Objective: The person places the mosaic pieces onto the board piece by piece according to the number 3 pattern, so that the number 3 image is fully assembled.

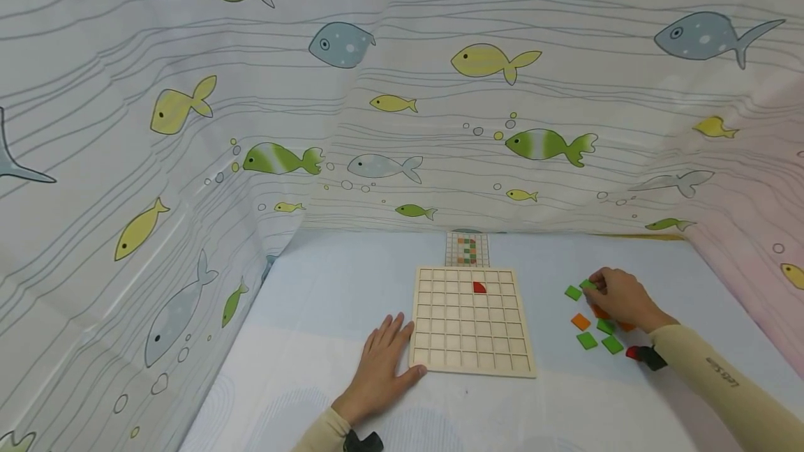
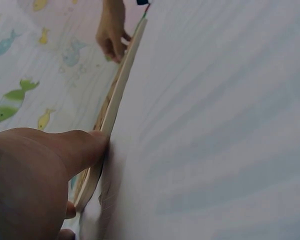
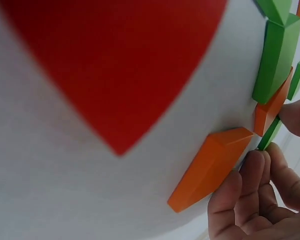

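Observation:
A wooden grid board [image 1: 465,374] lies on the table, with one red quarter-round tile [image 1: 480,287] in an upper cell. My left hand [image 1: 379,374] rests palm down at the board's lower left corner, its fingers spread. In the left wrist view its thumb [image 2: 85,147] touches the board's edge. Over to the right, my right hand [image 1: 623,298] pinches a green square tile [image 1: 587,284] between thumb and fingertips, low over the table. Around it lie loose green tiles [image 1: 587,340] and orange tiles [image 1: 581,321], some partly hidden under the hand.
Behind the board lies a pattern card [image 1: 467,250] with a coloured grid. A red tile [image 3: 120,75] lies below the right wrist, large in the right wrist view. A fish-printed sheet [image 1: 402,124] hangs behind the table and along its sides.

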`<state>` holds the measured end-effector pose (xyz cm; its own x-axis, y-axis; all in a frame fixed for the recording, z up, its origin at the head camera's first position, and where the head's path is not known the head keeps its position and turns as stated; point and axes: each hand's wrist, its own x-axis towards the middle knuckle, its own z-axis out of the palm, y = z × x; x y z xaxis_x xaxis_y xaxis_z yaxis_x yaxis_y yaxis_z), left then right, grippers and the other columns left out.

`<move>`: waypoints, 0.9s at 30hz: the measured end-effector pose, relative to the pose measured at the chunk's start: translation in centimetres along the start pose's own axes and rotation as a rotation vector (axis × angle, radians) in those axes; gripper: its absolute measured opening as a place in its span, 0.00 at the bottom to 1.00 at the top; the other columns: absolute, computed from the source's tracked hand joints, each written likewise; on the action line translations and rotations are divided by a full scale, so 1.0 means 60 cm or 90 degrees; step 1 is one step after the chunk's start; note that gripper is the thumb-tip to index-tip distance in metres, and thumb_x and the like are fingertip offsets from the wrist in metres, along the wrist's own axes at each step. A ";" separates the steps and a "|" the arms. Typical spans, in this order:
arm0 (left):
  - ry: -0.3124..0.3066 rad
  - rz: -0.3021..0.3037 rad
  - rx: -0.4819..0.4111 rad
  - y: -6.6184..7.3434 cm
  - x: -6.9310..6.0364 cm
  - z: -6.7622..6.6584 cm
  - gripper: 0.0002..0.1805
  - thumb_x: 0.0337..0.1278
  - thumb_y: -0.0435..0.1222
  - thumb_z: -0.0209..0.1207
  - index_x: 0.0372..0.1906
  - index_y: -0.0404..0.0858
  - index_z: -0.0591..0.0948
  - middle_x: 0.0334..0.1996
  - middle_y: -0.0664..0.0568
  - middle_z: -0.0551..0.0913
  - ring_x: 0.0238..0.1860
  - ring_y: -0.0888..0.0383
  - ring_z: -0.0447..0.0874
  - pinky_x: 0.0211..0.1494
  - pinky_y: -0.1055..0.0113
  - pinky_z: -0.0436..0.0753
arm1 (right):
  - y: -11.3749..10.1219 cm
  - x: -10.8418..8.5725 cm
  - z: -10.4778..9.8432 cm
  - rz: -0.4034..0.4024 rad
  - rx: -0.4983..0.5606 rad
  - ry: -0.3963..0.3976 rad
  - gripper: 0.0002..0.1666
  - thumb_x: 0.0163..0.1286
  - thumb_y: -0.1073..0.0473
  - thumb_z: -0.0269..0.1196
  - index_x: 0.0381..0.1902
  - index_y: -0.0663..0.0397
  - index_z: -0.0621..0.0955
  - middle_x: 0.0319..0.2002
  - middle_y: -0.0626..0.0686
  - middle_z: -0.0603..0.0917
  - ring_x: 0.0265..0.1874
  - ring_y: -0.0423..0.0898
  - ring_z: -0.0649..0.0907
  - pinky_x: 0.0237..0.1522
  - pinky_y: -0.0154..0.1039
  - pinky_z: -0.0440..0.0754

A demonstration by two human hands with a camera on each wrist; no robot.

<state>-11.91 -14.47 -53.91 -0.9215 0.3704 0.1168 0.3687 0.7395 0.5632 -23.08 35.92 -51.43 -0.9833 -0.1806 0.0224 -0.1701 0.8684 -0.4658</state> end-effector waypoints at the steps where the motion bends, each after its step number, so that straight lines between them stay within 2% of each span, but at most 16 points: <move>1: 0.000 0.000 -0.002 0.000 0.000 0.000 0.43 0.71 0.54 0.63 0.80 0.34 0.67 0.82 0.34 0.60 0.84 0.32 0.52 0.81 0.29 0.53 | 0.000 0.000 0.001 -0.001 -0.002 0.000 0.22 0.74 0.57 0.67 0.49 0.76 0.82 0.41 0.64 0.87 0.41 0.59 0.86 0.45 0.58 0.88; 13: 0.000 -0.003 -0.001 0.001 -0.001 0.001 0.42 0.71 0.54 0.63 0.80 0.34 0.67 0.83 0.34 0.60 0.84 0.32 0.51 0.82 0.29 0.53 | -0.003 -0.002 0.000 0.004 -0.043 -0.016 0.22 0.72 0.58 0.65 0.51 0.75 0.80 0.45 0.69 0.84 0.45 0.64 0.83 0.49 0.63 0.84; 20: -0.007 -0.004 0.006 -0.001 0.001 0.000 0.43 0.72 0.55 0.61 0.80 0.35 0.66 0.83 0.35 0.59 0.85 0.33 0.51 0.82 0.30 0.53 | 0.001 0.001 0.001 0.000 -0.050 -0.018 0.21 0.71 0.59 0.65 0.51 0.74 0.80 0.44 0.68 0.85 0.46 0.64 0.84 0.50 0.63 0.85; 24: -0.008 -0.008 0.010 -0.002 0.003 -0.001 0.43 0.72 0.55 0.61 0.80 0.36 0.66 0.83 0.35 0.59 0.85 0.34 0.51 0.83 0.31 0.53 | -0.001 -0.001 0.003 -0.007 -0.056 -0.018 0.20 0.72 0.60 0.64 0.52 0.74 0.79 0.44 0.68 0.84 0.43 0.61 0.83 0.47 0.60 0.85; 27: -0.007 -0.008 0.011 -0.003 0.002 0.000 0.43 0.72 0.55 0.62 0.80 0.36 0.66 0.83 0.35 0.59 0.85 0.34 0.51 0.83 0.31 0.53 | -0.005 -0.004 0.006 -0.011 -0.061 -0.027 0.21 0.74 0.61 0.61 0.53 0.77 0.77 0.44 0.71 0.81 0.35 0.56 0.81 0.38 0.51 0.84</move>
<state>-12.09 -14.52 -54.00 -0.9245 0.3678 0.1003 0.3596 0.7539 0.5499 -22.77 35.52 -51.58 -0.9769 -0.2137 -0.0088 -0.1946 0.9049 -0.3787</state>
